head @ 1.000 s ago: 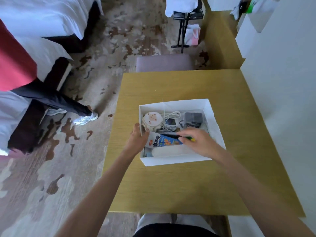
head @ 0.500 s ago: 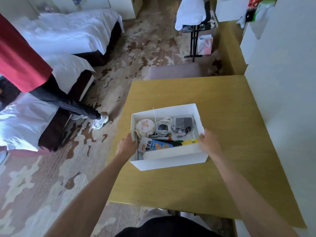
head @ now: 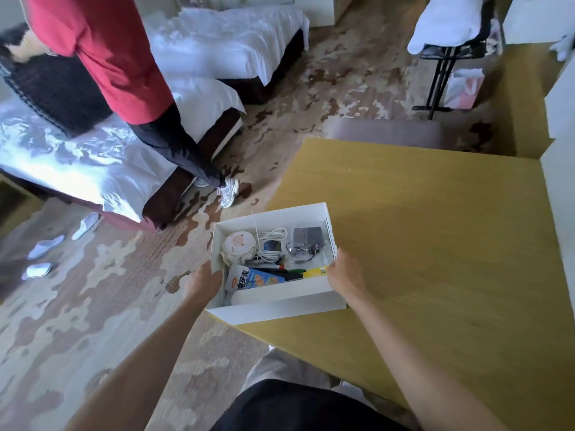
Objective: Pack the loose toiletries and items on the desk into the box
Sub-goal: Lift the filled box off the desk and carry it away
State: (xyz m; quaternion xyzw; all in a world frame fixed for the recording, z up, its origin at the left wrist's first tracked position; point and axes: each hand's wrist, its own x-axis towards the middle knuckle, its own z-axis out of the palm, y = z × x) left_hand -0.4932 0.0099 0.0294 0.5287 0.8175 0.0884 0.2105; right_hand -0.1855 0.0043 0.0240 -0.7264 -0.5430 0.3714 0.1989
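nearest us, our two forearms reach forward and slightly left. our left hand (head: 203, 279) grips the left wall of the white box (head: 280, 309), fingers wrapped out of sight around it; our right hand (head: 343, 276) clasps the right wall, fingers curled over the rim. both hands are closed on the box and hold nothing else.

the box lies directly between the hands, its long axis running left to right, so each hand has one short end. it sits at the near left corner of the yellow table (head: 435, 244), part of it hanging past the edge.

inside, from near to far: a blue and orange packet (head: 255, 279), a yellow-tipped pen (head: 314, 271), a round cartoon-faced pouch (head: 238, 242), a coiled white cable (head: 269, 241) and a grey charger (head: 306, 236).

the tabletop beyond looks bare, so we judge the packing finished. further off, a person in a red top (head: 99, 48) stands by a bed (head: 217, 42).
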